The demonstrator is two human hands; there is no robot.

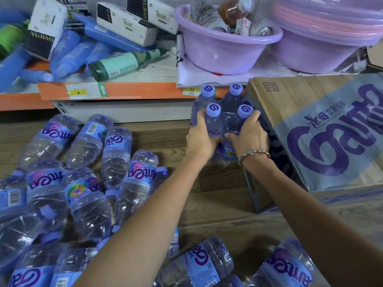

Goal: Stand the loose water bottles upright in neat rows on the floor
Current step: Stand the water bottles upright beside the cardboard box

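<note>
Several clear water bottles with purple caps stand upright in a tight block (224, 106) on the wooden floor, beside a cardboard box. My left hand (202, 139) grips the near-left bottle (213, 121) of the block. My right hand (249, 135) grips the near-right bottle (241, 119). Both hands wrap the bottles just below the caps. Several loose bottles (87, 183) lie on their sides in a heap at the left. More lie at the bottom edge (199, 264), partly hidden under my forearms.
A large printed cardboard box (323, 131) stands right of the upright bottles, touching them. Behind is a low shelf with an orange edge (128, 90), holding blue bottles, tissue packs and purple basins (226, 48). Bare floor (207, 204) shows between the heap and the box.
</note>
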